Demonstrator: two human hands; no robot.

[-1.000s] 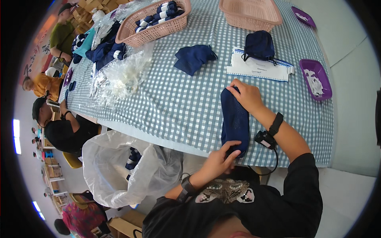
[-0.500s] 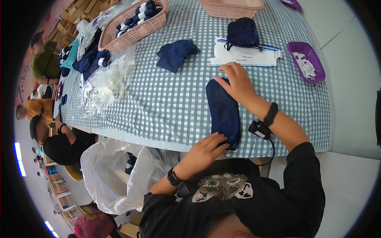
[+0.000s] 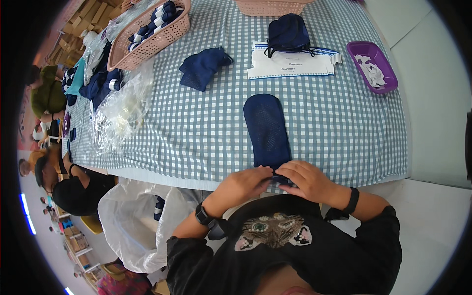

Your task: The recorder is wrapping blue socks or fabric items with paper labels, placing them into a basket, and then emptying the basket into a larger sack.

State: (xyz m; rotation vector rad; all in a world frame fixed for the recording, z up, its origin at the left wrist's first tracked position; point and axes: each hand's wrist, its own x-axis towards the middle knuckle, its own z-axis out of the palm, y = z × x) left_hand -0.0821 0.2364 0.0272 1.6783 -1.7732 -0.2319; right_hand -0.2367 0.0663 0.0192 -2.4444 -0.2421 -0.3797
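A navy sock (image 3: 268,125) lies lengthwise before me on the checked cloth, its rounded end pointing away. A patch of fine dots shows along its middle. At its near end, by the table's edge, my left hand (image 3: 244,183) and my right hand (image 3: 307,181) meet, thumbs close together. Both have their fingers closed on that end, which looks partly folded; the fingers hide most of the fold. Farther off lies a crumpled piece of navy fabric (image 3: 204,69).
White printed paper strips (image 3: 290,69) lie beyond the sock under a dark drawstring pouch (image 3: 289,33). A purple tray (image 3: 392,84) of paper bits stands right. Far left, a pink basket (image 3: 147,54) holds banded navy rolls near clear plastic (image 3: 120,118). A lined bin (image 3: 125,231) stands beside me.
My right hand has come back from the sock's far end to its near end, beside my left. The sock now lies flat with its far end uncovered. The view has shifted slightly.
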